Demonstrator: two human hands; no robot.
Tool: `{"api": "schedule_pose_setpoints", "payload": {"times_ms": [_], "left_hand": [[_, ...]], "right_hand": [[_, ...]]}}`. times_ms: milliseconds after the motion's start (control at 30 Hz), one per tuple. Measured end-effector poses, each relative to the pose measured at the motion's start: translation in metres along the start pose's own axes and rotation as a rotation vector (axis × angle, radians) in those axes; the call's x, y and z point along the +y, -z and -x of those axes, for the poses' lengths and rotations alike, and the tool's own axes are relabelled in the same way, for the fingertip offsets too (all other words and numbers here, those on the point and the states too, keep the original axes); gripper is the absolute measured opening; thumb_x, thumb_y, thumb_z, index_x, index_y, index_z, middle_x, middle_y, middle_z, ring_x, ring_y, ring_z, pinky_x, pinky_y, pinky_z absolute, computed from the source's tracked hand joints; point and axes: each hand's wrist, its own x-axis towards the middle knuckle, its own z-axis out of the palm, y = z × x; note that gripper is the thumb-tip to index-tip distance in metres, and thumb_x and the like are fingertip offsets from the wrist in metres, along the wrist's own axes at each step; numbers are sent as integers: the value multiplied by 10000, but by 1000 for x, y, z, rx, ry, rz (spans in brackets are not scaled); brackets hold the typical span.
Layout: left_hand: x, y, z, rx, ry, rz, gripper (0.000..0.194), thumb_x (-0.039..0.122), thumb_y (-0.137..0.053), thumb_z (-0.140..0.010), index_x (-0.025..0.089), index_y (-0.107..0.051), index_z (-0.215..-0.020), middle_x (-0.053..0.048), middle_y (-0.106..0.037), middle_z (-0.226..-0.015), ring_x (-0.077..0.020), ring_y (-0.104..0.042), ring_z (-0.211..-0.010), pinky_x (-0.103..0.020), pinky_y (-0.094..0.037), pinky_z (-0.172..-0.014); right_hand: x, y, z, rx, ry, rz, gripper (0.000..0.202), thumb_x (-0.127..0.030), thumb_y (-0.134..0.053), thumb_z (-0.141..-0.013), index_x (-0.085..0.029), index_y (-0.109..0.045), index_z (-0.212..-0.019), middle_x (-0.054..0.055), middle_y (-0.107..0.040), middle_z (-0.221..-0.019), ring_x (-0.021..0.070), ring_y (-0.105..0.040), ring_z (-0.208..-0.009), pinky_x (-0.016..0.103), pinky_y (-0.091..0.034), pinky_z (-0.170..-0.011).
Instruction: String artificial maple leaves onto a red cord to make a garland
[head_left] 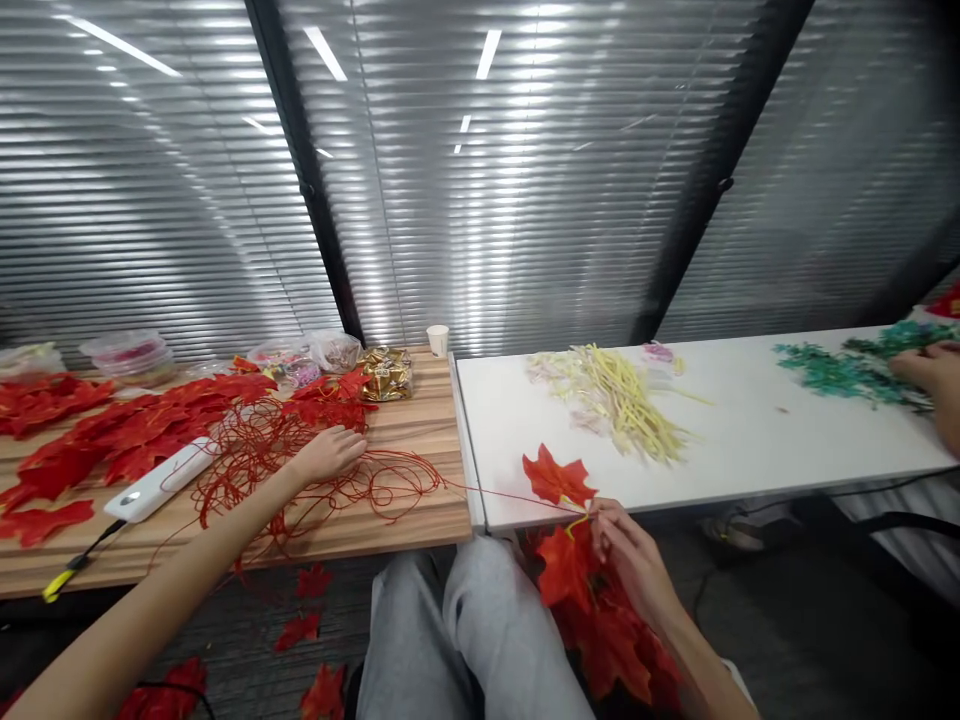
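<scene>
My left hand (330, 453) reaches over the wooden table and rests on a tangle of thin red cord (255, 465), palm down; whether its fingers grip any cord cannot be made out. At the front edge of the white table, my right hand (619, 535) pinches a string of red maple leaves (574, 575) near a yellow tie. One leaf (555, 475) stands up above the fingers, and the others hang below beside my knee. A single red strand runs from the tangle across to the right hand.
Red leaves (157, 425) and a white device (165, 480) lie on the wooden table (431, 400), with a paper cup (438, 340) behind. Yellow strips (630, 400) lie on the white table (720, 440). Another person's hand (934, 375) touches green foliage (847, 370) at right.
</scene>
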Motion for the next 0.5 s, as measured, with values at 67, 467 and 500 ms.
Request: {"api": "schedule_pose_setpoints", "payload": {"times_ms": [67, 467, 500], "left_hand": [[2, 1, -3, 22, -21, 13, 248, 226, -348, -891, 154, -482, -696, -31, -530, -636, -137, -450, -563, -281, -328, -572], [18, 26, 1, 18, -89, 121, 325, 330, -335, -901, 161, -470, -659, -9, -512, -572, -109, -425, -517, -270, -296, -520], [18, 29, 3, -1, -87, 119, 315, 303, -333, -904, 161, -470, -659, -8, -509, -569, -107, -416, -512, -271, -290, -516]], "right_hand": [[-4, -6, -3, 37, -92, -300, 182, -347, -507, -819, -200, -540, -717, 30, -568, -861, 99, -467, -532, 214, -364, -411], [-38, -8, -44, 76, -126, -635, 200, -445, -541, -768, -255, -548, -707, -9, -559, -660, 146, -547, -612, 298, -481, -573], [-40, -8, -48, 72, -101, -629, 228, -456, -539, -767, -253, -524, -663, -23, -516, -595, 132, -512, -541, 280, -456, -518]]}}
